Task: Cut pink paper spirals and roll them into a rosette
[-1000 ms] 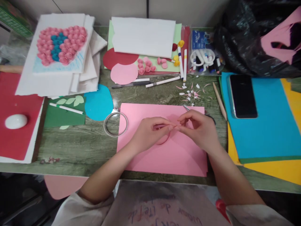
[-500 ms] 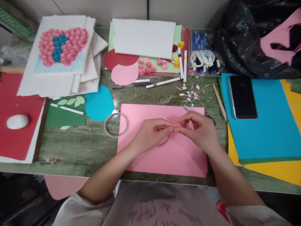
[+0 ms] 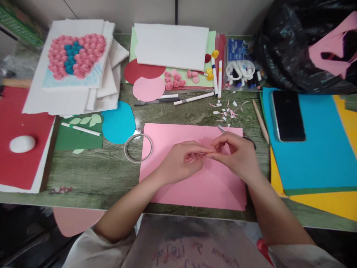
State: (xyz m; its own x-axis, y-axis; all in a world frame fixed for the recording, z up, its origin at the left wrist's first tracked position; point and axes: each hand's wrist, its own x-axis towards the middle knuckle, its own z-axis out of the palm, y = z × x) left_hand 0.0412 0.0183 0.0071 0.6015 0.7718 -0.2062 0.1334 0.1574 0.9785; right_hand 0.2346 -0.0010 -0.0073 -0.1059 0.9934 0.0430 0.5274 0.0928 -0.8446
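Note:
Both hands meet over a stack of pink paper on the table. My left hand has its fingers stretched toward the right, with a curled pink paper strip in the hollow between thumb and fingers. The fingertips of my right hand pinch one end of this strip beside the left fingertips. Part of the strip is hidden by the fingers. Under the right hand lies a pair of scissors, only its tip and dark handle showing. A grey tape ring overlaps the stack's left edge.
Rolled pink paper roses sit behind, near pens and paper scraps. A canvas with a rose heart lies back left. At right are a wooden stick, a phone on blue paper, and a black bag.
My left thumb has moved down and away from the fingertips, so more of the curled pink strip shows. My right hand has barely moved and keeps its pinch.

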